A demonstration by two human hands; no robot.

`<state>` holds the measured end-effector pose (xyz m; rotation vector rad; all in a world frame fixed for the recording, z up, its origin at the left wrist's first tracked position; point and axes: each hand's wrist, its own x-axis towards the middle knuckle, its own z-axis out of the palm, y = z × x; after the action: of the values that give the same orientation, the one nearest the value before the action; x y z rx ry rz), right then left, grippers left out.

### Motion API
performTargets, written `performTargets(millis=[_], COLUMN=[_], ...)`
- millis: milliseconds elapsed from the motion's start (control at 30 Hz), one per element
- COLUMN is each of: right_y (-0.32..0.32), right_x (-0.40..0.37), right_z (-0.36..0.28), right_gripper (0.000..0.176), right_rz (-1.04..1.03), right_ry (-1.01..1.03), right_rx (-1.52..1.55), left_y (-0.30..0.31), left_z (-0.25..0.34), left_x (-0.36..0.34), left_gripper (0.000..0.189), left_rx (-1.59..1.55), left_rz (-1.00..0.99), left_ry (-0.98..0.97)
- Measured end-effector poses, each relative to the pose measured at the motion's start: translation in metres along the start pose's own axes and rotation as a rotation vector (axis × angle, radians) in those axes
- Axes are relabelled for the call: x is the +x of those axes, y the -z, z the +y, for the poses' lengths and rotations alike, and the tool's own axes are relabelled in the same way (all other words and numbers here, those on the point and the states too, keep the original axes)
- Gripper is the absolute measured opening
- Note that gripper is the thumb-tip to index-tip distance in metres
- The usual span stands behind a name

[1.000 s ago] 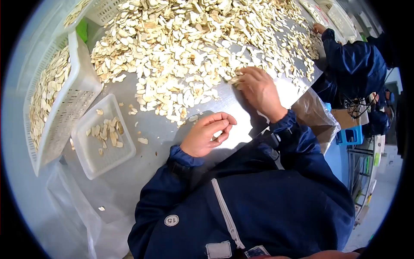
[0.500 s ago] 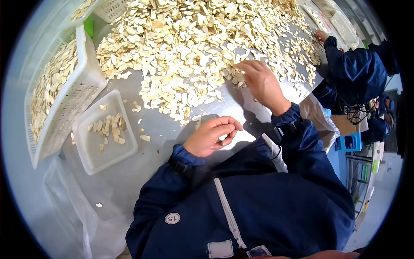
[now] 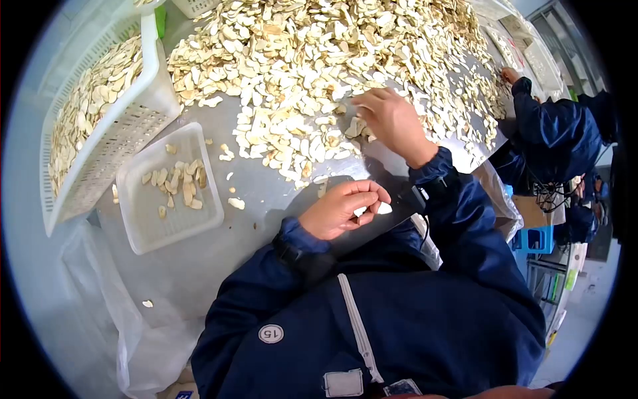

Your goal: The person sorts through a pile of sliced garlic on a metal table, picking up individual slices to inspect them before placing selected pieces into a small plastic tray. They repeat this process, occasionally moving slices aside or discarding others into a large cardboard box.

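A big heap of pale dried slices (image 3: 319, 60) covers the far part of a metal table (image 3: 259, 219). My right hand (image 3: 391, 123) rests fingers-down on the near edge of the heap, touching slices; whether it grips any is hidden. My left hand (image 3: 342, 207) lies curled at the table's near edge with pale slices (image 3: 377, 209) held in its fingers. Both arms wear dark blue sleeves.
A small white tray (image 3: 143, 219) with a few slices sits to the left. A white slotted basket (image 3: 113, 143) full of slices stands further left. A clear plastic bag (image 3: 100, 312) hangs off the near edge. Another person in blue (image 3: 558, 133) works at the right.
My right hand has moved forward and left along the heap's edge. My left hand has stayed curled at the table's edge. The view has shifted, so everything sits lower and rightward.
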<state>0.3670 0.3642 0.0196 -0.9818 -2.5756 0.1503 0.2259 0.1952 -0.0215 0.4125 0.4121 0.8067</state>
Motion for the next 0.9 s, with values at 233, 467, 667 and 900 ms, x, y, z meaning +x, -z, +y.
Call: performTargets(millis=[233, 467, 667, 900], right_y=[-0.027, -0.010, -0.034, -0.023], right_x=[0.018, 0.017, 0.050, 0.039], right_z=[-0.014, -0.001, -0.036, -0.020], right_gripper=[0.017, 0.020, 0.029, 0.027], right_rz=[0.065, -0.032, 0.028, -0.164], right_ry=[0.163, 0.140, 0.231, -0.076], right_rx=[0.011, 0.010, 0.076, 0.286], left_y=[0.005, 0.004, 0.011, 0.004], left_z=[0.005, 0.004, 0.000, -0.001], left_x=[-0.003, -0.001, -0.001, -0.003], left_gripper=[0.018, 0.019, 0.019, 0.022], left_rx=[-0.025, -0.051, -0.022, 0.130], left_rz=[0.055, 0.043, 0.019, 0.073], left_ry=[-0.062, -0.056, -0.044, -0.006])
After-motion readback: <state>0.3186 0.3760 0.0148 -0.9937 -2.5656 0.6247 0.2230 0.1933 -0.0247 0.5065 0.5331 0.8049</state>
